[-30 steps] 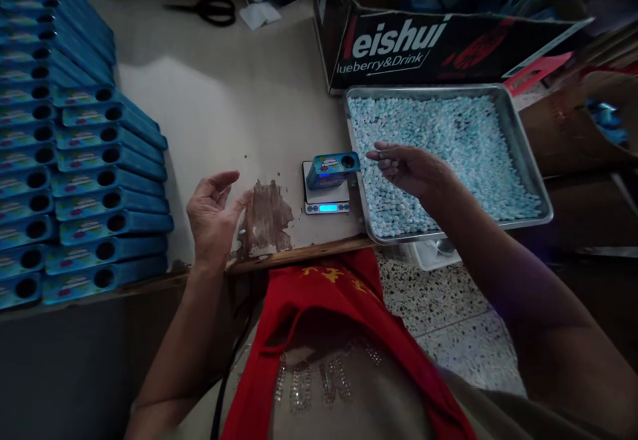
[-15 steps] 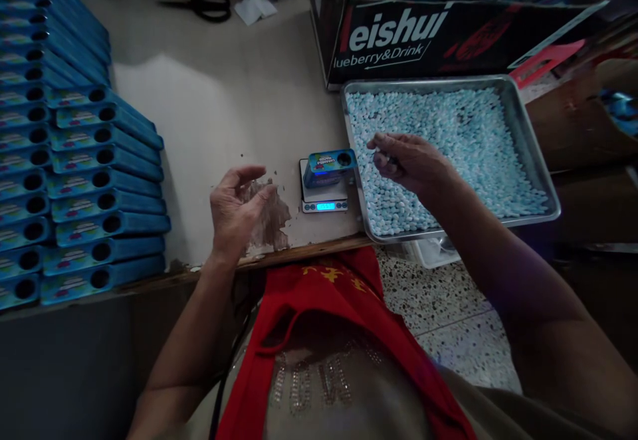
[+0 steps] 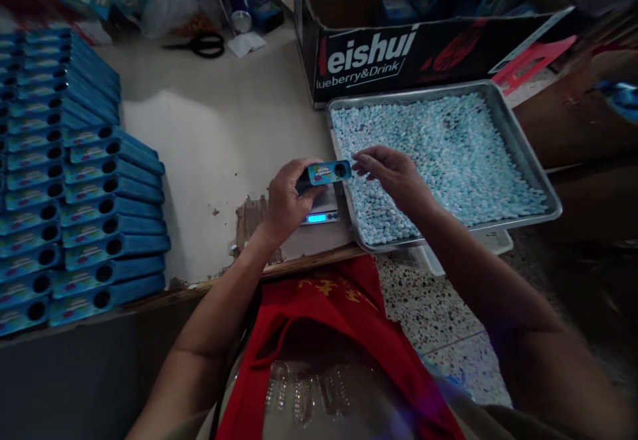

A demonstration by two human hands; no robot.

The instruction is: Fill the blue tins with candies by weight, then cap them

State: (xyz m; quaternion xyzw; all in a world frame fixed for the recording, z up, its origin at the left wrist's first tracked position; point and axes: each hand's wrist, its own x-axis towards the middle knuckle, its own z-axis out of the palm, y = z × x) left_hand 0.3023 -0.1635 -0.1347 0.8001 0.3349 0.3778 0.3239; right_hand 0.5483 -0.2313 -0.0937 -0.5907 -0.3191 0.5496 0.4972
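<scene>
My left hand (image 3: 290, 199) is wrapped round a small blue box (image 3: 326, 173) with a round dark hole in its top. The box is upright, over a small digital scale (image 3: 318, 218) with a lit blue display. Whether its base touches the scale is hidden by my hand. Close to the box's right end, my right hand (image 3: 393, 173) has its fingertips drawn together, above the left edge of a metal tray (image 3: 451, 235). What those fingers hold, if anything, is too small to make out. Pale blue and white candies (image 3: 438, 154) fill the tray.
Rows of similar blue boxes (image 3: 107, 247) stand on the table's left. Behind are black scissors (image 3: 207, 45), a can (image 3: 239, 11) and a plastic bag (image 3: 182, 4). A black carton (image 3: 369, 61) with blue boxes inside stands beyond the tray. The table's wooden front edge (image 3: 309, 259) is worn.
My left hand has moved right from the bare table and taken hold of the box on the scale. My right hand has moved slightly left and down, closer to the box. The view has shifted.
</scene>
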